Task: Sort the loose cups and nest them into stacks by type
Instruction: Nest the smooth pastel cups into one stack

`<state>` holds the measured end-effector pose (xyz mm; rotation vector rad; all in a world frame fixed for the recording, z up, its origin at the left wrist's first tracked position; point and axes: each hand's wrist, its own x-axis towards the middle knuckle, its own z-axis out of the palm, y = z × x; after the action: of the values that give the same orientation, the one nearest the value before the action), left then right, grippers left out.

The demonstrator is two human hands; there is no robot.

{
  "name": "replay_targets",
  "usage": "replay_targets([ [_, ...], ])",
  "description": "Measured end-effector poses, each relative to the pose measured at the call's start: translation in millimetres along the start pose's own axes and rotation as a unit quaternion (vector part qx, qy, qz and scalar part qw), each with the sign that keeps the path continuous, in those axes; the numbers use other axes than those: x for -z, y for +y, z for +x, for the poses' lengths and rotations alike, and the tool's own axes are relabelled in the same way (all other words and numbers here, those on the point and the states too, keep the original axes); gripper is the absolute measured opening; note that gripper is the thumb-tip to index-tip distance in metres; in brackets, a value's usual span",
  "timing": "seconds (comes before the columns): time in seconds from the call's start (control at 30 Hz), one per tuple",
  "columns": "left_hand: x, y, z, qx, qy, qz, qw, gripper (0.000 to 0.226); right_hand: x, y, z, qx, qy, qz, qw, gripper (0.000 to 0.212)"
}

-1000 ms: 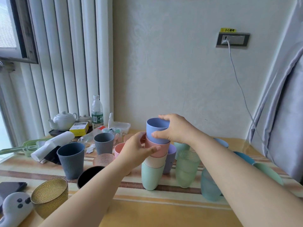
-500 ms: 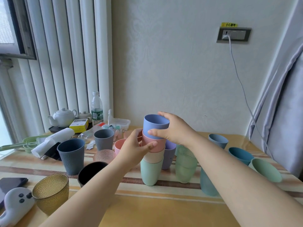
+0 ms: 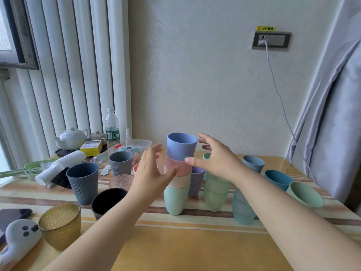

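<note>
A nested stack of smooth matte plastic cups [image 3: 178, 178] stands upright near the middle of the striped wooden table [image 3: 195, 249] — a periwinkle-blue cup [image 3: 181, 146] on top, then a pink one, a cream one and a mint-green one at the bottom. The left hand [image 3: 154, 171] is beside the stack on its left with fingers spread, its thumb tip just at the pink cup; whether it touches is unclear. The right hand [image 3: 216, 159] is on the stack's right, fingers fanned open and holding nothing, the thumb just in front of the blue and pink cups.

Right of the stack stand a pair of nested translucent green ribbed tumblers [image 3: 215, 192] and a frosted teal tumbler [image 3: 242, 208]. A small lilac cup [image 3: 196, 180] sits just behind the stack. To the left are a tall dark-blue ribbed cup [image 3: 83, 182], a grey ribbed cup [image 3: 121, 163] — further back — and an amber textured glass bowl [image 3: 61, 224].
</note>
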<state>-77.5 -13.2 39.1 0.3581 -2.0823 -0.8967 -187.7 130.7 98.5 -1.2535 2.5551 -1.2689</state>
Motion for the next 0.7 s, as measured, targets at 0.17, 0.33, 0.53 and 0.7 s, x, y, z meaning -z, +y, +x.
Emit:
replay_targets([
  [0.17, -6.8, 22.2, -34.7, -0.151, -0.006, 0.047, 0.987, 0.051, 18.0, 31.9, -43.4, -0.019, 0.017, -0.048, 0.999, 0.085],
  [0.33, -59.1, 48.2, -64.8, -0.216, -0.118, 0.052, 0.968, 0.043, 45.2, 70.3, -95.7, -0.079, 0.016, -0.076, 0.994, 0.080],
  [0.53, -127.4, 79.2, -94.5, -0.225, -0.234, 0.049, 0.945, 0.046, 102.9, 106.7, -155.0, -0.123, 0.050, -0.148, 0.980, 0.068],
  [0.7, -167.6, 99.1, -116.8, -0.218, -0.306, 0.033, 0.926, 0.050, 128.4, 135.4, -193.0, -0.207, -0.008, -0.185, 0.961, 0.086],
])
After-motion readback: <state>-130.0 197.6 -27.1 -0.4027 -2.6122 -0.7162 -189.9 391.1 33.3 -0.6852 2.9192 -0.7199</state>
